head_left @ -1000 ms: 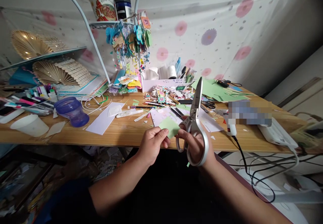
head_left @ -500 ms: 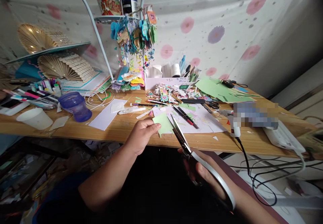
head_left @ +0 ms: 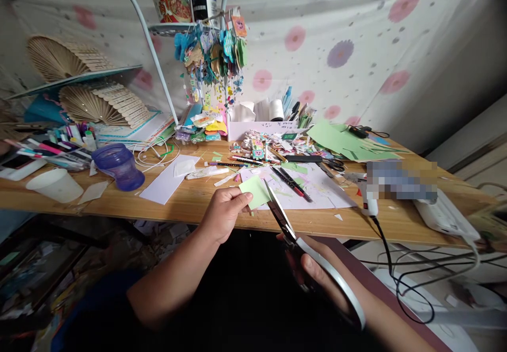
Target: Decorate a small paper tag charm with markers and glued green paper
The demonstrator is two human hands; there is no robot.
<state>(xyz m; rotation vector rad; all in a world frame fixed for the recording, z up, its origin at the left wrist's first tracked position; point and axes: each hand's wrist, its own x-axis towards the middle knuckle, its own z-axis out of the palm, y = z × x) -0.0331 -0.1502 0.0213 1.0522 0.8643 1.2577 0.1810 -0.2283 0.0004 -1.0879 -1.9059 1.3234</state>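
My left hand (head_left: 225,212) pinches a small piece of light green paper (head_left: 254,191) between thumb and fingers, above the front edge of the table. My right hand (head_left: 327,275) is wrapped round the handles of a large pair of scissors (head_left: 283,220), thumb through the pale grey loop. The blades point up and away, slightly parted, at the right edge of the green paper. A tiny green scrap (head_left: 252,213) shows just below the paper. Beyond the scissors, dark pens (head_left: 291,184) lie on a white sheet (head_left: 328,193) strewn with green offcuts.
On the wooden table (head_left: 174,212), a purple jar (head_left: 119,167) and a white cup (head_left: 54,184) stand left. A glue gun (head_left: 368,198) with a black cord is at right. Green sheets (head_left: 336,139) and piled paper cutouts (head_left: 261,146) lie behind. Trinkets (head_left: 212,56) hang from a stand.
The scissor blades have drawn closer together, and the scissors and right hand have shifted slightly left. The strip hanging under the green paper is now a small separate scrap. The left hand has barely moved.
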